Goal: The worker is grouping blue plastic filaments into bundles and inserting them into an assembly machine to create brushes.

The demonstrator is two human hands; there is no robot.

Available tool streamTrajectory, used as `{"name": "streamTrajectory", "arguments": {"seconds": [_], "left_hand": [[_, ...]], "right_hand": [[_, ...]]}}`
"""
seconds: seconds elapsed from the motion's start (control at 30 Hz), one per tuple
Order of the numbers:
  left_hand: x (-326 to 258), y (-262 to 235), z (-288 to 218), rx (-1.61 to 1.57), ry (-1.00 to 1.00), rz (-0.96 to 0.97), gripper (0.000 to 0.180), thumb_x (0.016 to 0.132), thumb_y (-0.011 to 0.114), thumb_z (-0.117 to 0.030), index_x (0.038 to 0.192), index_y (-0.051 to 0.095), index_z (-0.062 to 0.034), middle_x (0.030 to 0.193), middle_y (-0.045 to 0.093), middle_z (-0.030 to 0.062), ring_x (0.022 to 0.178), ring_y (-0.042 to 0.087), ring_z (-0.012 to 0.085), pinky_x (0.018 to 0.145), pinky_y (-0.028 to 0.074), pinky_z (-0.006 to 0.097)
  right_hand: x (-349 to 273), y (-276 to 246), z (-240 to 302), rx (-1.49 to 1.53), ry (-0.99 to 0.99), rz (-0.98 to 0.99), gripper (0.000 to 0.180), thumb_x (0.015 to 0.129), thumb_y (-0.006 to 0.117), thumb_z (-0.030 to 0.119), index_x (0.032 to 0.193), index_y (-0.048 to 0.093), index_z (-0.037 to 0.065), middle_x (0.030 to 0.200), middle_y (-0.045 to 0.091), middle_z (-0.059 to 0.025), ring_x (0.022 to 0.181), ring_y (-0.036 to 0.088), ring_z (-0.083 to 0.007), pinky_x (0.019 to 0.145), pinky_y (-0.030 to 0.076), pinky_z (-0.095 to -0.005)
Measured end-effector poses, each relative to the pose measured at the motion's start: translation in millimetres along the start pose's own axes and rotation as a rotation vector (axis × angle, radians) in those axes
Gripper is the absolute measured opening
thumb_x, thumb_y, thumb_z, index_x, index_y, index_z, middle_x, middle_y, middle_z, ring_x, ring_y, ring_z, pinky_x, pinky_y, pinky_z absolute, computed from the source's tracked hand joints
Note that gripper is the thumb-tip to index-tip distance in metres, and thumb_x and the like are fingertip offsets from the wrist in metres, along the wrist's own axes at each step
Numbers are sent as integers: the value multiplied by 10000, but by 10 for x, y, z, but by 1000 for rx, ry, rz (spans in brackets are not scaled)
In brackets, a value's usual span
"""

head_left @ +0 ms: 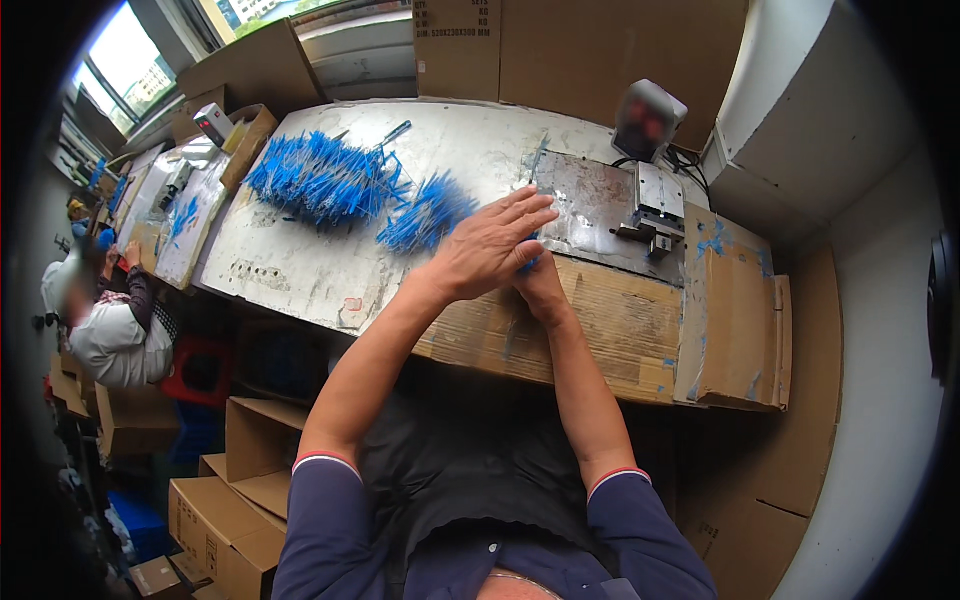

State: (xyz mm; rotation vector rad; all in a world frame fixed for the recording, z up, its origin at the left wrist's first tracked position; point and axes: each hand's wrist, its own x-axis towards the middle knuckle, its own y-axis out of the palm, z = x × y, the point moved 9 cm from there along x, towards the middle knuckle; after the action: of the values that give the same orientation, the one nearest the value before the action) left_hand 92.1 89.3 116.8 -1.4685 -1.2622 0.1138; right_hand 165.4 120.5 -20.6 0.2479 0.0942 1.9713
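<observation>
Left hand (490,250) flat over right hand (537,285), pressed on blue strands (528,263); loosened pressure risks scattering them off the near bench edge (560,340).

Cardboard boxes (225,520) on floor, scanner (647,118) at back, seated person (110,330) w/ white top.

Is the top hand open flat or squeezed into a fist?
Open flat. The left hand has its fingers stretched out straight, lying over the right hand, with a bit of blue sticks peeking out between them.
</observation>
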Motion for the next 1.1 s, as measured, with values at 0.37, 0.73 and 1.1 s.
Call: {"name": "streamTrajectory", "arguments": {"seconds": [0.37, 0.73, 1.1], "left_hand": [[-260, -250, 23, -160, -120, -314, 468, 1037, 562, -393, 1349, 604, -46, 1378, 595, 203, 1270, 575, 387, 1081, 446, 438], [-1180, -360, 1687, 587, -623, -176, 346, 892, 734, -226, 1199, 681, -76, 1184, 675, 132, 1186, 595, 308, 1038, 401, 453], [-882, -286, 1854, 608, -783, 178, 345, 860, 773, -287, 1099, 671, -58, 1136, 690, 142, 1111, 633, 330, 934, 499, 452]], "right_hand": [[-10, -160, -32, 195, -95, -136, 230, 925, 779, 169, 1063, 709, -1, 924, 730, -57, 835, 680, -132, 769, 568, -303], [31, -280, -131, 411, 23, -275, 125, 891, 767, 63, 984, 703, 11, 832, 716, -93, 694, 699, -199, 624, 599, -348], [67, -285, -223, 419, 100, -311, 122, 901, 767, 93, 968, 702, 13, 812, 706, -92, 656, 682, -186, 571, 584, -336]]}}
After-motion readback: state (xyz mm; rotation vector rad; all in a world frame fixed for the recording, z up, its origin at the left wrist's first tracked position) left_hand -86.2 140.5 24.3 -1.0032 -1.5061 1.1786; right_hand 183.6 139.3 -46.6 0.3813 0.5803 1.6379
